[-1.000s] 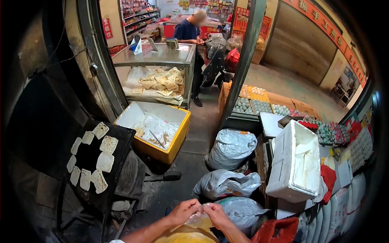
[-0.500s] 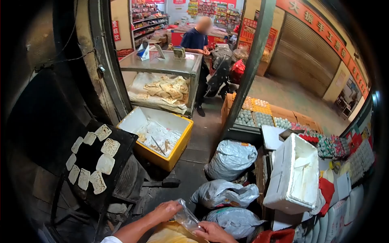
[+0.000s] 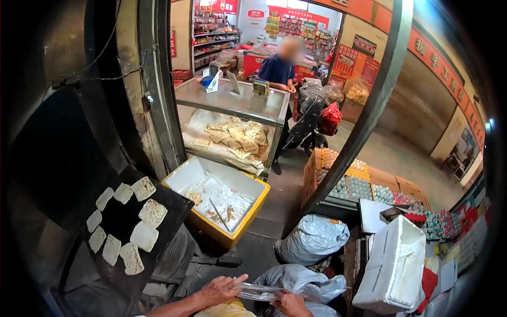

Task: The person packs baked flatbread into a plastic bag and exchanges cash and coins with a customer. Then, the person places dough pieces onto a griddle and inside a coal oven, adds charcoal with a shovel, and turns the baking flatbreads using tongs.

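Between my two hands a clear plastic bag [image 3: 259, 292] is stretched sideways. My left hand [image 3: 223, 290] grips its left end, with one finger pointing out. At the other end, my right hand [image 3: 291, 305] is closed on the plastic. Below them shows a yellowish cloth or garment [image 3: 226, 309], cut off by the frame's bottom. Grey plastic sacks [image 3: 312, 238] stand just beyond my right hand.
To the left, flatbreads [image 3: 144, 235] ring a dark griddle [image 3: 163, 222]. A yellow-rimmed foam box [image 3: 232, 242] holds a long thin tool. Behind it, a glass case [image 3: 232, 103] contains more flatbreads. A person [image 3: 280, 68] stands beyond. At right sits a white foam box [image 3: 377, 269].
The bag has gone from hanging upright to being pulled taut sideways between my hands. The view has shifted, so the surroundings appear lower and mostly further right.
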A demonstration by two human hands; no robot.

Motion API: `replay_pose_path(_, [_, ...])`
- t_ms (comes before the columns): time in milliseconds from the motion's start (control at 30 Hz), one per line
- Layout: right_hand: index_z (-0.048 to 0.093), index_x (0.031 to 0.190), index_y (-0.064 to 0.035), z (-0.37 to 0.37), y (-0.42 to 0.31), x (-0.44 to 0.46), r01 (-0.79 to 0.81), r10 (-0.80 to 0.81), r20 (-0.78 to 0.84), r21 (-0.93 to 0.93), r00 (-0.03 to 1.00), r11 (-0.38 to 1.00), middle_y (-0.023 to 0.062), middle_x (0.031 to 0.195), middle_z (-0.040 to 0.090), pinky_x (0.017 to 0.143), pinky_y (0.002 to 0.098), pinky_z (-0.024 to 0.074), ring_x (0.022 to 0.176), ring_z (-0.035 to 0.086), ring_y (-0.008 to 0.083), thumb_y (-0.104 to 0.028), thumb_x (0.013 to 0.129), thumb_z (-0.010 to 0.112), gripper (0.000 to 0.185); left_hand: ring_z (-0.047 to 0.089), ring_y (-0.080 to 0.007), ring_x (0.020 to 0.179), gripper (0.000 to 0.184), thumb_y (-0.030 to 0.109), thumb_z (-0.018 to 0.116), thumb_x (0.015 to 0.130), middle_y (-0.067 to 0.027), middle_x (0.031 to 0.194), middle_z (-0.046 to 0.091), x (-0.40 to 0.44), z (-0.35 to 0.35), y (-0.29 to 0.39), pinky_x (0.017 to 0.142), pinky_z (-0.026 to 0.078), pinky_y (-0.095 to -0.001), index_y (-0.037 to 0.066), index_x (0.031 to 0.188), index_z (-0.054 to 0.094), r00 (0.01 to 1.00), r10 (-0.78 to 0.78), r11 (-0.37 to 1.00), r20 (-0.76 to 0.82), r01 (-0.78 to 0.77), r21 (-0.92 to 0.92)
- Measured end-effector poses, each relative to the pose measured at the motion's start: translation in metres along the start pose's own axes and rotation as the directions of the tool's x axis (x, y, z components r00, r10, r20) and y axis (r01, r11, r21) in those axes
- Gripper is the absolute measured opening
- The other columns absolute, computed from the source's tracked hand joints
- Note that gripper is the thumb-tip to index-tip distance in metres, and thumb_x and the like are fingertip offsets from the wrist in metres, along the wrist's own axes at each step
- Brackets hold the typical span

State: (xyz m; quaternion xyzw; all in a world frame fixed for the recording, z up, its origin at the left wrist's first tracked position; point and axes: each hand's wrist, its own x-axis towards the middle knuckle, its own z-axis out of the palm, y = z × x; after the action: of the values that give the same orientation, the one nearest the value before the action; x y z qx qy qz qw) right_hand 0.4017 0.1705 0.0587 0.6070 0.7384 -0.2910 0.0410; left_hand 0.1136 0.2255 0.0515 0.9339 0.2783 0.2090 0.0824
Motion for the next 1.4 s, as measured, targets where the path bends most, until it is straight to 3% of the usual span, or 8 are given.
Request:
replay_pose_path(267, [0.059,0.097,-0.0039,-0.019,-0.033,0.091,0.146,-0.145,-0.017,0.098,0.989,0.984,0.0189,0.098,0.065,0.068,0.0493,0.0507,0.078,0.063,0.041,-0.021,0.087,0.061,0.02,0.058,-0.0244,0.086,0.022,0.011,0.055,0.082,-0.0105,0.122,0.058,0.013,-0.01,-0.096,0.079,0.042,-0.0378,0.005,0.101,0.065,0.925,-0.298,0.951,0.236,0.268,0.152])
replay_pose_path(467, [0.054,0.126,-0.0109,-0.022,-0.031,0.144,0.078,-0.082,0.039,0.109,0.996,0.991,0.0174,0.106,0.066,0.075,0.0449,0.0523,0.092,0.065,0.0361,-0.032,0.083,0.068,0.05,0.058,-0.0236,0.079,0.031,0.009,0.053,0.082,-0.0084,0.123,0.057,0.016,-0.026,-0.128,0.072,0.043,-0.0368,0.003,0.111,0.062,0.908,-0.418,0.881,0.007,0.404,0.247])
replay_pose_path(567, [0.067,0.099,-0.0054,-0.025,-0.026,0.176,0.208,-0.25,0.057,0.393,0.967,0.896,0.0163,0.09,0.068,0.07,0.0371,0.0518,0.083,0.066,0.0299,-0.021,0.082,0.07,0.023,0.059,-0.0277,0.08,0.033,0.006,0.051,0.082,-0.0104,0.13,0.053,0.009,-0.016,-0.135,0.073,0.043,-0.0401,0.002,0.114,0.06,0.898,-0.437,0.898,0.043,0.434,0.07])
replay_pose_path(733, [0.067,0.088,-0.0041,-0.041,0.006,0.224,0.314,-0.346,0.134,0.216,0.929,0.925,0.0122,0.082,0.067,0.067,0.0311,0.0508,0.073,0.064,0.0222,-0.019,0.083,0.071,0.017,0.06,-0.0336,0.083,0.034,0.003,0.05,0.081,-0.0134,0.132,0.05,0.002,-0.02,-0.152,0.077,0.043,-0.0451,0.0,0.115,0.058,0.719,-0.695,0.719,-0.029,0.695,0.019])
replay_pose_path(833, [0.065,0.089,-0.0006,-0.057,0.02,0.266,0.009,-0.087,0.103,0.597,0.991,0.802,0.0017,0.078,0.063,0.063,0.0247,0.0483,0.071,0.056,0.0061,-0.015,0.085,0.072,0.017,0.057,-0.0365,0.107,0.037,0.002,0.048,0.081,-0.0164,0.133,0.05,0.009,-0.022,-0.16,0.09,0.045,-0.0473,-0.002,0.117,0.057,0.611,-0.779,0.603,0.139,0.792,-0.098])
replay_pose_path(1333, [0.057,0.112,0.0022,-0.172,0.055,0.764,0.326,-0.01,-0.515,0.526,0.857,0.786,0.0172,0.1,0.065,0.083,0.0358,0.0482,0.092,0.062,0.0251,-0.025,0.084,0.069,0.041,0.06,-0.0346,0.103,0.028,0.02,0.053,0.086,-0.0156,0.116,0.06,0.115,0.063,-0.224,0.084,0.051,-0.0447,0.008,0.11,0.059,0.323,-0.893,0.196,0.314,0.906,-0.376])
replay_pose_path(1367, [0.057,0.113,0.0022,-0.198,0.046,0.785,-0.005,0.181,-0.305,0.499,0.935,0.867,0.0197,0.107,0.063,0.084,0.0395,0.0478,0.097,0.062,0.0294,-0.031,0.085,0.066,0.044,0.059,-0.0353,0.102,0.027,0.019,0.052,0.086,-0.0155,0.115,0.06,0.126,0.053,-0.23,0.084,0.051,-0.0451,0.009,0.11,0.059,0.286,-0.907,0.147,0.309,0.903,-0.404])
replay_pose_path(1400, [0.058,0.112,0.0018,-0.19,0.048,0.811,0.015,0.271,-0.529,0.474,0.804,0.88,0.0218,0.108,0.063,0.085,0.0434,0.0466,0.101,0.061,0.0339,-0.039,0.087,0.062,0.049,0.059,-0.0353,0.102,0.027,0.019,0.052,0.086,-0.0155,0.115,0.06,0.132,0.049,-0.233,0.084,0.051,-0.0451,0.009,0.11,0.059,0.257,-0.912,0.114,0.32,0.908,-0.402])
